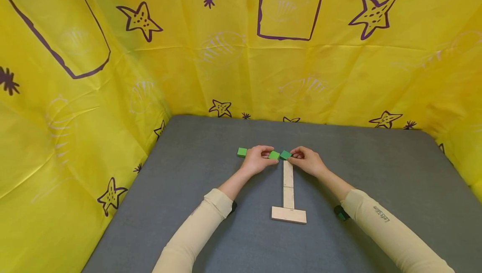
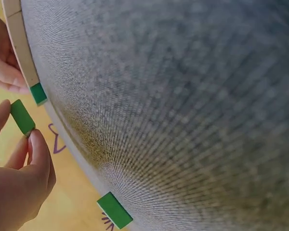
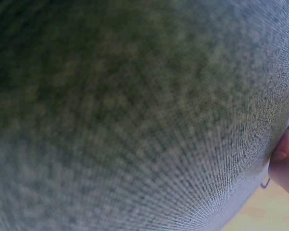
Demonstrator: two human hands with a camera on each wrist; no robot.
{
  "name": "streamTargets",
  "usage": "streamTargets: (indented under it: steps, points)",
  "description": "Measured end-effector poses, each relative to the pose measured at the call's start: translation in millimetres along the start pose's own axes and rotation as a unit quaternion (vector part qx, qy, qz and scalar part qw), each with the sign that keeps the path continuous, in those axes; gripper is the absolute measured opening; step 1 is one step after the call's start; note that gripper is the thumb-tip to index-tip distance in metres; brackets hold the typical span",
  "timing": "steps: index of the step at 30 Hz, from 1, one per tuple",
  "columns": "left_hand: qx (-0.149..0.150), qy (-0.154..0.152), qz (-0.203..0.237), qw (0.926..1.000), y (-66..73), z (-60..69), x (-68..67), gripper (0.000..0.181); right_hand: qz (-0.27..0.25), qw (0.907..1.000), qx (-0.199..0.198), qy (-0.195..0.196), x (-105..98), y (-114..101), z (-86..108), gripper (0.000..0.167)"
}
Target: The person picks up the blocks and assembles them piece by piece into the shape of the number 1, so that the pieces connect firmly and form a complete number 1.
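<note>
In the head view a row of two pale wooden planks (image 1: 288, 178) runs away from a crosswise plank (image 1: 288, 215). A dark green block (image 1: 285, 155) sits at the row's far end, and also shows in the left wrist view (image 2: 38, 94). My right hand (image 1: 308, 160) pinches its right side with thumb and fingers. My left hand (image 1: 256, 159) pinches a light green block (image 1: 274, 155) just left of it, a small gap apart. In the left wrist view that block (image 2: 22, 117) is between thumb and fingertips. Only part of the right hand (image 3: 286, 149) enters the right wrist view.
Another light green block (image 1: 242, 152) lies on the grey table (image 1: 180, 181) to the left of my left hand. Yellow cloth (image 1: 180, 68) with purple drawings hangs behind the table and along its sides.
</note>
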State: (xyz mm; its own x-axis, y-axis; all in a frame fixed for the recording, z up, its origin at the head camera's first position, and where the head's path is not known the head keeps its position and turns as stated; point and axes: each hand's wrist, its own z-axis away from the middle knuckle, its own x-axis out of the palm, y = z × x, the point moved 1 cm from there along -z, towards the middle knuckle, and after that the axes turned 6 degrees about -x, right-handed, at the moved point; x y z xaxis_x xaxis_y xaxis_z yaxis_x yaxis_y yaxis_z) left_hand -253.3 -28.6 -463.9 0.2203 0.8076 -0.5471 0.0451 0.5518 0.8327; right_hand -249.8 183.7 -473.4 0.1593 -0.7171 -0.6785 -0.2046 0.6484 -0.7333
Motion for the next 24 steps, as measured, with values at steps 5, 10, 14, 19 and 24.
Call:
streamTargets:
  steps: [5,10,14,19,24]
  points:
    - [0.014,-0.012,-0.02,0.9996,0.7,-1.7,2.8,0.045,-0.001,1.0,0.001,0.0,0.4,0.5,-0.3,0.031]
    - [0.016,-0.019,-0.041,0.9989,1.0,-3.4,4.4,0.044,-0.005,1.0,0.0,-0.003,0.4,0.9,-0.4,0.031]
    - [0.022,-0.022,-0.066,0.9973,1.7,-5.4,5.7,0.044,-0.006,1.0,0.0,-0.003,0.1,0.8,-0.2,0.031]
    - [0.027,-0.031,-0.098,0.9944,2.0,-7.2,8.0,0.044,-0.007,1.0,-0.001,-0.002,0.3,1.5,-0.3,0.03]
    - [0.032,-0.036,-0.116,0.992,0.4,-9.3,10.0,0.044,-0.003,1.0,-0.002,0.0,1.0,1.7,-0.4,0.03]
